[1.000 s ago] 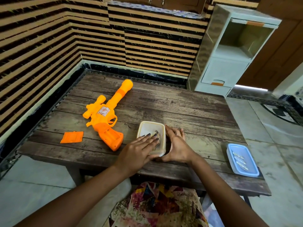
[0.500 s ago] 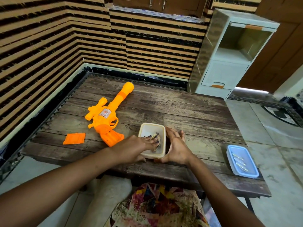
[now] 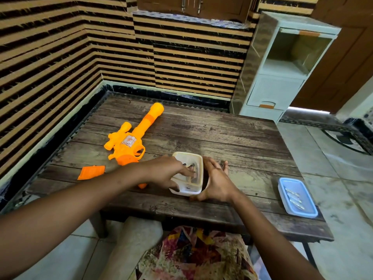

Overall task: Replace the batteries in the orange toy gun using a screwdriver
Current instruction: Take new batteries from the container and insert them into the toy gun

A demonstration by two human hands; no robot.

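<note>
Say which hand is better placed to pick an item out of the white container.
Left, probably: the left hand has its fingers inside the white container, while the right hand braces its outer wall.

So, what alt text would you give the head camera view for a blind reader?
A person's left hand dips its fingers into a white container on a wooden table, while the right hand braces the container's side. An orange toy gun and a loose orange cover lie to the left; a blue container sits far right.
</note>
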